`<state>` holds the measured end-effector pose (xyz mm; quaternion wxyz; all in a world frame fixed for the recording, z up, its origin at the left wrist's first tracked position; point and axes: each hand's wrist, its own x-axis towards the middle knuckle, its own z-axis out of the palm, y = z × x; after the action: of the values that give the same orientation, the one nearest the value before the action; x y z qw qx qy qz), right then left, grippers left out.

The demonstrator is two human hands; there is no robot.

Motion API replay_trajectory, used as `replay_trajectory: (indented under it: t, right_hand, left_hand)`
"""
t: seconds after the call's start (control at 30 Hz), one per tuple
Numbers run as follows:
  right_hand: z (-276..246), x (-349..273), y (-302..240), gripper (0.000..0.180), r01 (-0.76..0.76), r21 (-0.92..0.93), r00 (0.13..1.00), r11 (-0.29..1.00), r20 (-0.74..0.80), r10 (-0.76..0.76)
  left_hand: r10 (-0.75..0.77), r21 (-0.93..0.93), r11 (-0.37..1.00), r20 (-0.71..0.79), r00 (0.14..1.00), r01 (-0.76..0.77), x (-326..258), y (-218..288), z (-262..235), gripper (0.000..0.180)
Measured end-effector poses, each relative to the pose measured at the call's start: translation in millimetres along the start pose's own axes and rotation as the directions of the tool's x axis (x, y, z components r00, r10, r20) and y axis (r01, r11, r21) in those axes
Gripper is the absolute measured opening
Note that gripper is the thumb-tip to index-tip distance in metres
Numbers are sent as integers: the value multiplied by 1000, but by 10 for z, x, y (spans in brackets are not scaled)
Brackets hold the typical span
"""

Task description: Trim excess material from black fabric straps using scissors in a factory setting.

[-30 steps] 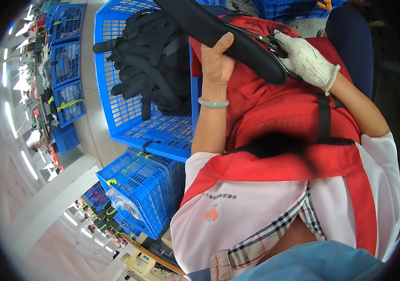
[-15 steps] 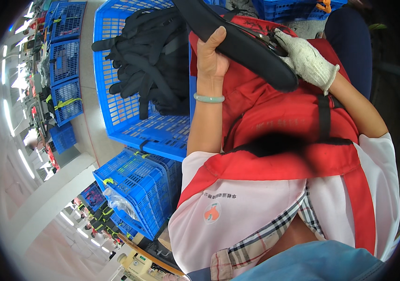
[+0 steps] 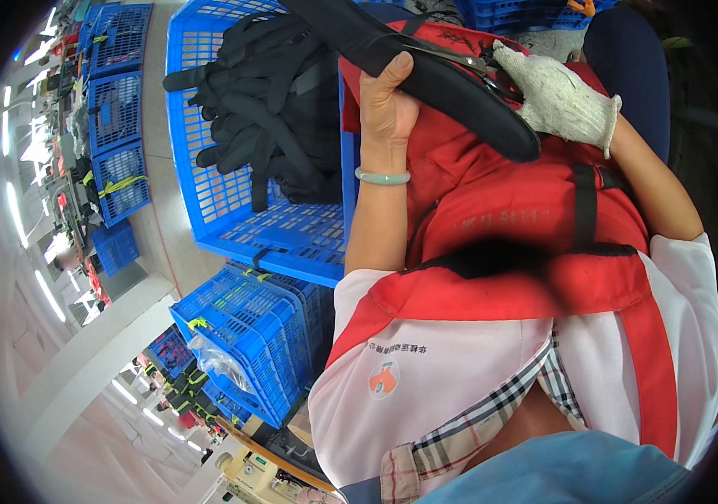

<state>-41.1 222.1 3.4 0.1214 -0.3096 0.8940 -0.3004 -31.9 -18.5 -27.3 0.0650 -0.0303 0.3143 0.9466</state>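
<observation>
- Holding the black padded strap with your left hand, upper middle of frame; thumb on top, other fingers mostly hidden by the strap, so grip is clamped on it.
- Strap runs diagonally, from the top edge of frame down to a rounded end right of upper centre.
- Your right hand, upper right, wears a white knit glove and is closed around the scissors; handles partly hidden by the glove.
- Blades point left in frame, lying along the strap's upper edge. Cannot tell whether they touch it or how far apart they are.
- Strap's rounded end sits over your red apron, just below and left of the glove.
- Pale green bangle on your left wrist.
- Blue crate, upper left of centre, left of your left forearm: slotted walls, holds a heaped pile of black straps, some crossing each other, one end poking past the left wall.
- Below it in frame, another blue crate with clear plastic at its near side.
- Upper left: column of blue crates, yellow-green ties on some.
- Top right: blue crate, orange tie near its corner.
- Bottom edge, left of centre: cream-coloured machine, partly cut off.
</observation>
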Motion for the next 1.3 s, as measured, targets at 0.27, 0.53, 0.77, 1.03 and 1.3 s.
replay_trajectory:
  t: [0.27,0.53,0.77,1.03,1.3]
  right_hand:
    - [-40,-99,86,68,17,0,999,1000,28,-17]
    - [4,1,-73,48,67,-4,996,998,-64,-67]
    - [66,62,-7,60,-95,121,995,988,38,91]
    - [232,81,75,40,65,46,972,997,-228,-53]
    - [132,149,38,42,-14,30,994,999,-106,17]
  left_hand:
    - [11,0,1000,9,1000,-11,1,-9,-3,32]
    - [66,86,994,32,997,-69,-9,-74,-48,31]
    - [51,61,997,22,998,-52,3,-81,-41,30]
    - [50,73,996,38,998,-53,12,-94,14,29]
    - [36,203,979,-9,999,-33,-177,-90,42,42]
